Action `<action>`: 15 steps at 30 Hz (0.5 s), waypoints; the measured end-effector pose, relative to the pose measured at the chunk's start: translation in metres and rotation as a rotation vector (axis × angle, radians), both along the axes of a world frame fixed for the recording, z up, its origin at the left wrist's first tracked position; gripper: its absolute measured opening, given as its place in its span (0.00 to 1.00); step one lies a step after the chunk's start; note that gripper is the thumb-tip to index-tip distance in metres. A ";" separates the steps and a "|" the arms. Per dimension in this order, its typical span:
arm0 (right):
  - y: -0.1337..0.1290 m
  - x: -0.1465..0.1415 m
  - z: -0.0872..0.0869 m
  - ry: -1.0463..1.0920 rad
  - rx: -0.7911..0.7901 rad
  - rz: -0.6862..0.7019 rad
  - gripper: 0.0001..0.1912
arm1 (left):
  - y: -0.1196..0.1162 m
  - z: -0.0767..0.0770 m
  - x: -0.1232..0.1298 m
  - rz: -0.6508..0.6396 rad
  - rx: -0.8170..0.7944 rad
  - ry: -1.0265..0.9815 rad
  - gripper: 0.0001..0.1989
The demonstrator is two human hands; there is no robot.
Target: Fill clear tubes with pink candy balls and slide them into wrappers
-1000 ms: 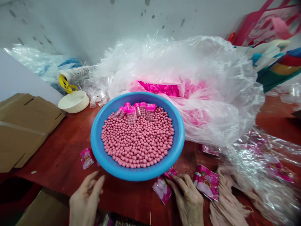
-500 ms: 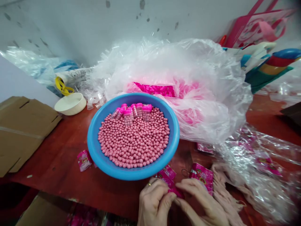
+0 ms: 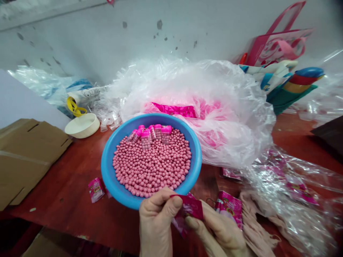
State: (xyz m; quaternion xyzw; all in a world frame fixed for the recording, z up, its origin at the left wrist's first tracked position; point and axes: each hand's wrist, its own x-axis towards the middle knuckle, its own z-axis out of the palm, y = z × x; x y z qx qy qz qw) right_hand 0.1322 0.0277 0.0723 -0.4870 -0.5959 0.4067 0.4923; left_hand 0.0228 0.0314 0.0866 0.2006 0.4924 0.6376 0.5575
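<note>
Raised higher, a pink sachet [image 3: 189,208] is pinched by left hand [image 3: 157,223] and right hand [image 3: 222,232].

No text can be read in this view. Printed markings appear on the items below, but none resolves into legible characters:

- the held pink sachet [image 3: 189,207], above the near edge of the tabletop [image 3: 80,178]
- the second sachet [image 3: 229,208], right of it
- the white roll [image 3: 84,95], near the far left corner
- the pink tote bag [image 3: 278,50], beyond the far right corner
</note>
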 end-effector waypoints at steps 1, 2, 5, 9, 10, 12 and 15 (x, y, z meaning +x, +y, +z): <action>0.003 -0.003 0.001 0.023 -0.001 0.041 0.11 | 0.002 0.002 -0.003 0.000 -0.015 -0.054 0.07; 0.007 -0.005 0.002 0.047 -0.010 0.090 0.12 | 0.005 0.004 -0.006 0.003 -0.027 -0.105 0.07; 0.017 -0.008 0.008 0.069 -0.107 0.215 0.16 | 0.013 0.009 -0.015 0.038 -0.045 -0.214 0.07; 0.035 -0.010 0.021 0.096 -0.257 0.199 0.15 | 0.025 0.010 -0.027 0.150 -0.054 -0.253 0.08; 0.040 -0.012 0.023 0.113 -0.272 0.207 0.12 | 0.027 0.010 -0.030 0.178 -0.055 -0.249 0.09; 0.049 -0.018 0.026 0.120 -0.269 0.261 0.08 | 0.029 0.009 -0.034 0.207 -0.046 -0.240 0.09; 0.058 -0.028 0.025 0.082 -0.212 0.292 0.10 | 0.028 0.006 -0.039 0.213 -0.018 -0.240 0.09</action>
